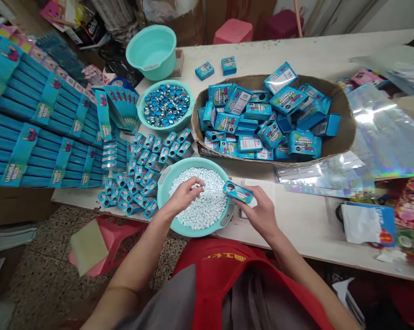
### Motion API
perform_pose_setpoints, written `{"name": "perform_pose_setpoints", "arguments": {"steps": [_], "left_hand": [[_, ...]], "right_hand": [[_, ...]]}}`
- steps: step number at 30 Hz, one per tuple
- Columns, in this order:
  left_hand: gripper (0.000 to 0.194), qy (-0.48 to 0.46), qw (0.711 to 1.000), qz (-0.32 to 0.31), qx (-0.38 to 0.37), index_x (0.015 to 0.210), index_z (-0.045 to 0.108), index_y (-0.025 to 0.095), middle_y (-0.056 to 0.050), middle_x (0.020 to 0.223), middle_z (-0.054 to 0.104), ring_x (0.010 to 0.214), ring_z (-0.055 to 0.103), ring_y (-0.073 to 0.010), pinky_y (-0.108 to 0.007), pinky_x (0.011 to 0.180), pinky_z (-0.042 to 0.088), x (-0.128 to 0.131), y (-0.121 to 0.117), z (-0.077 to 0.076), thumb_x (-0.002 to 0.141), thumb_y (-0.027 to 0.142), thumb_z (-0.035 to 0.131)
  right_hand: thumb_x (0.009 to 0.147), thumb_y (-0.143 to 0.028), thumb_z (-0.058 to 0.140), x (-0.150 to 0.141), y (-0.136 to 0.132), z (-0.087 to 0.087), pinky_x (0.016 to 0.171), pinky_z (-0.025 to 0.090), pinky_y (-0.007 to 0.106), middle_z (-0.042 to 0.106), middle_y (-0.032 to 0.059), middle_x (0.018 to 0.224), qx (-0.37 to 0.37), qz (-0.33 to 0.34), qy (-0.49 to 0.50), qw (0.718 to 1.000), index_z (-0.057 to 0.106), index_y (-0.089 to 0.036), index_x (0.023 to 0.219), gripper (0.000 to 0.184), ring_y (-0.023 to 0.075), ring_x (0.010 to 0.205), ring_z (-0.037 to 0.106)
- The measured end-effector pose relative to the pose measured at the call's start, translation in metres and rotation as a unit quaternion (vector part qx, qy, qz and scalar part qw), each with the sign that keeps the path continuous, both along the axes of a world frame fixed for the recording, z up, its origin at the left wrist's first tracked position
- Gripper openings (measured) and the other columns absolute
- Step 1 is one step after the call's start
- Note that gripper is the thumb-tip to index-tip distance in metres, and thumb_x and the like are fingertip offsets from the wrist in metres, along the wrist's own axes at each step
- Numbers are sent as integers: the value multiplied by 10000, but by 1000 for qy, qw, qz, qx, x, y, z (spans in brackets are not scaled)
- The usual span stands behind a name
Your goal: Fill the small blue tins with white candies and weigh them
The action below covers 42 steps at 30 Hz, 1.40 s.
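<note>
My left hand point(186, 196) is over a turquoise basin point(165, 189) full of small white candies point(201, 213). Its fingers are curled together around a few of the candies. In my right hand point(261, 208) is a small blue candy box point(239, 191), tilted at the basin's right rim, with a dark round hole showing at its left end. Left of the basin, many similar blue boxes point(138, 172) stand packed in rows with round openings facing up. Behind the basin, a cut-down cardboard carton point(344, 123) holds a heap of blue boxes point(250, 110).
A second turquoise basin point(141, 103) holds blue and silver round caps; another turquoise basin point(151, 46) stands behind it. Stacked blue display cartons point(38, 133) rise at the left. Shiny plastic sheets point(385, 133) and a blue-white packet point(368, 224) lie at the right. A pink stool point(113, 243) stands below.
</note>
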State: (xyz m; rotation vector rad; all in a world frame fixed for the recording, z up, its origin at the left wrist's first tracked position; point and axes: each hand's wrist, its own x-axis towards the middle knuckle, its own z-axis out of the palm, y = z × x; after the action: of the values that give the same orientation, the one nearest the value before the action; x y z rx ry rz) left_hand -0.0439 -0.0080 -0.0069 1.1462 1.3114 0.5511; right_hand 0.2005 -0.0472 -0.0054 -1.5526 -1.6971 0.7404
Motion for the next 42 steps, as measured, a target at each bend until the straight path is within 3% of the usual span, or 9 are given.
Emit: {"name": "perform_pose_setpoints", "arguments": {"steps": [4,8,18,25,30,33,36,39,42], "left_hand": [[167,135,950,-166,226,926,607,199,-22,917,612,877,553,-155,-282,791,434,8,4,34,855,165,459],[270,195,913,-230,276,1018,583,199,-47,1000,590,962,546,-184,-307,836,433,10,6,31,835,85,419],[228,115,950,-183,224,958,623,203,-30,959,654,924,580,-175,-314,843,443,5,15,26,812,121,469],[184,-6,997,2,79,958,609,172,-43,870,650,758,623,-159,-296,704,507,-22,15,11,819,260,528],[418,201,970,-19,135,1169,565,197,-110,1233,574,1179,515,-264,-452,1018,393,-40,-3,-5,756,206,623],[662,183,953,-122,211,1380,376,266,-100,1428,414,1316,382,-247,-453,1084,323,-35,-7,7,773,212,637],[544,177,928,-194,263,1314,446,301,-62,1298,534,1226,467,-229,-416,1030,376,-29,-1,23,805,233,626],[381,215,926,-156,267,1186,538,254,-54,1144,607,1091,549,-216,-364,936,436,-43,12,33,816,268,622],[357,283,922,-7,263,1145,555,221,-51,1141,613,1065,566,-210,-341,931,436,-83,31,38,797,262,626]], "right_hand": [[802,-372,654,-27,9,-11,775,487,377,649,69,945,-12,79,-19,997,608,-226,1034,278,253,909,609],[804,-359,647,-40,11,-17,778,483,388,650,67,963,-20,98,-28,995,603,-246,1042,267,264,925,607],[785,-334,662,-51,19,-20,796,483,383,648,56,961,-56,99,-10,994,612,-257,1030,261,259,947,605],[753,-391,699,-46,20,-12,795,492,371,648,56,947,-75,90,63,991,623,-234,999,302,245,917,617],[749,-407,702,-46,23,-11,816,497,386,656,58,982,-65,71,78,992,623,-242,1007,317,248,933,623],[749,-378,701,-66,33,-16,816,504,393,667,53,956,-72,117,90,986,629,-238,986,284,249,929,629],[765,-363,684,-87,41,-19,848,510,413,669,57,991,-71,146,131,978,614,-239,1024,296,245,953,632],[758,-398,681,-86,46,-19,859,531,424,623,97,1172,-95,104,189,972,544,-238,1165,458,245,1034,622],[693,-484,703,-59,47,-20,862,533,460,627,113,1182,-129,14,178,976,572,-228,1136,528,266,1022,629]]}}
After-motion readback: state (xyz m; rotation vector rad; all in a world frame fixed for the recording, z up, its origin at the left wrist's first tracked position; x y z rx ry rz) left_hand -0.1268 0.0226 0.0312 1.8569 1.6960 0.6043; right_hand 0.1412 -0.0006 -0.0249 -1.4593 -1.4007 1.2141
